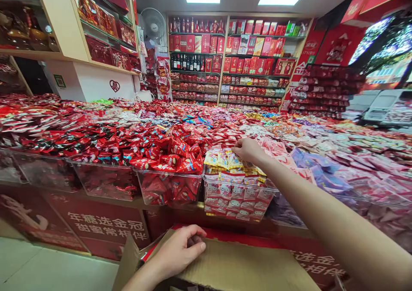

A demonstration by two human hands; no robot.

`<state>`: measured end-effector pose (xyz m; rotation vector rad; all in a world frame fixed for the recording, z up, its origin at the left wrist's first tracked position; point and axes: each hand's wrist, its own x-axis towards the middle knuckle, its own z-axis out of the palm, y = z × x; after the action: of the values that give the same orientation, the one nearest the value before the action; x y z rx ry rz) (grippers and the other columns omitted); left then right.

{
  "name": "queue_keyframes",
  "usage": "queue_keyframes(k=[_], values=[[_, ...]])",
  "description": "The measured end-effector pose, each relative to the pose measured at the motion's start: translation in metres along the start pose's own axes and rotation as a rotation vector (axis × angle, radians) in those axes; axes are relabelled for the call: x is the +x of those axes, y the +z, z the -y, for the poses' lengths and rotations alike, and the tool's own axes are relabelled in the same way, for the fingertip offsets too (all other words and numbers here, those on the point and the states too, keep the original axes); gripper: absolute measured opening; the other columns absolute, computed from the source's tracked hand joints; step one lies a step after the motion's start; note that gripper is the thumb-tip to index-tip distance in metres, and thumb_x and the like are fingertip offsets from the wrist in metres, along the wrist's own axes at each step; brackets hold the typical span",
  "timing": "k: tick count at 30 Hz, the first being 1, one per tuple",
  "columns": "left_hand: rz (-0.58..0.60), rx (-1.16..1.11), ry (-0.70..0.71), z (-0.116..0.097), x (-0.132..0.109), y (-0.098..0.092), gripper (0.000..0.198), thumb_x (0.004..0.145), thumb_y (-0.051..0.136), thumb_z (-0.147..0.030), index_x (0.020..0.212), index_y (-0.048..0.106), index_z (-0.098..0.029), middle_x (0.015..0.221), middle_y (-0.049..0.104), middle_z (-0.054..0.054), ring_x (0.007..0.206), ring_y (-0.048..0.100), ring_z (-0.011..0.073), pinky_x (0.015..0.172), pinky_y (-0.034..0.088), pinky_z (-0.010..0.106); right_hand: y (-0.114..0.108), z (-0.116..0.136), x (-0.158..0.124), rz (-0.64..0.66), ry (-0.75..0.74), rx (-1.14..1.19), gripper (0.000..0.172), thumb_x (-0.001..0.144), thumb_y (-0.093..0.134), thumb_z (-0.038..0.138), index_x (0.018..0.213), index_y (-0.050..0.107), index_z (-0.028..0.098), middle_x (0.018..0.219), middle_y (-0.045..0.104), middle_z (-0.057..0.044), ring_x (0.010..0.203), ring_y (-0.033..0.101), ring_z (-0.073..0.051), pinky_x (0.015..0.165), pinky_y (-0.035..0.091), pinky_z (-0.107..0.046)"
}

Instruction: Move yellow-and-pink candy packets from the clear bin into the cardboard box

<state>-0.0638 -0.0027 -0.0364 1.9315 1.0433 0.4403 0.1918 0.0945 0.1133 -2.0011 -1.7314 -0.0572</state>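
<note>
My right hand [249, 150] reaches over a clear plastic bin [240, 187] of small candy packets. Its bent fingers pinch at the edge of a yellow candy packet [232, 159] in the top layer; the fingertips are partly hidden. Below it, pink and white packets with a cartoon cat face [243, 203] show through the bin's front wall. Nearer to me, my left hand [182, 249] rests over the flap of an open cardboard box [244, 263], its fingers loosely curled and the thumb apart, with nothing visible in it.
Red candy packets [185, 156] heap up in the adjoining bin on the left, purple packets [322, 166] on the right. Shelves [222, 59] with bottles and red boxes line the back wall. A fan [152, 25] hangs there. Tiled floor [48, 261] lies at lower left.
</note>
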Motion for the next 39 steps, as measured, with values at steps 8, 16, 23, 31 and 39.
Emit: queue_keyframes(k=[8,16,23,31,39], values=[[-0.045,0.012,0.085,-0.007,0.001,-0.001,0.027,0.075,0.046,-0.032,0.096,0.056,-0.018,0.078,0.060,0.001,0.068,0.053,0.0134,0.063,0.040,0.024,-0.047,0.020,-0.104,-0.078,-0.221,0.267,0.044,0.076,0.038,0.043,0.079,0.065,0.009,0.069,0.062,-0.003,0.063,0.053,-0.010,0.055,0.036,-0.022],[0.179,0.284,0.391,0.034,-0.072,0.052,0.023,0.074,0.047,-0.021,0.093,0.060,-0.021,0.076,0.062,0.005,0.073,0.054,0.0169,0.071,0.039,0.028,0.064,-0.040,-0.303,1.079,-0.200,0.290,0.017,0.065,0.057,0.019,0.080,0.064,0.024,0.072,0.066,-0.004,0.065,0.060,-0.018,0.054,0.043,-0.026],[0.003,0.275,-0.159,0.114,-0.019,0.116,0.024,0.074,0.045,-0.014,0.096,0.056,-0.014,0.094,0.059,0.010,0.089,0.051,0.0212,0.079,0.036,0.032,0.198,-0.039,-0.298,0.819,0.236,0.144,0.031,0.067,0.049,0.009,0.096,0.058,0.015,0.095,0.062,-0.015,0.086,0.057,-0.023,0.069,0.041,-0.032],[-0.191,0.102,-0.243,0.140,-0.037,0.129,0.006,0.066,0.055,-0.020,0.065,0.060,-0.017,0.073,0.057,0.004,0.078,0.050,0.0183,0.071,0.037,0.029,0.234,-0.062,-0.335,0.783,0.253,0.436,0.016,0.073,0.047,0.021,0.080,0.058,0.013,0.085,0.063,-0.010,0.080,0.056,-0.020,0.069,0.040,-0.028],[-0.213,-0.267,-0.240,0.119,-0.039,0.126,0.020,0.071,0.035,-0.014,0.084,0.050,-0.018,0.054,0.048,-0.005,0.050,0.047,0.0103,0.051,0.038,0.021,0.222,-0.057,-0.331,0.784,0.387,0.893,0.021,0.073,0.044,0.030,0.082,0.052,0.013,0.062,0.059,-0.001,0.050,0.049,-0.010,0.048,0.039,-0.021]])
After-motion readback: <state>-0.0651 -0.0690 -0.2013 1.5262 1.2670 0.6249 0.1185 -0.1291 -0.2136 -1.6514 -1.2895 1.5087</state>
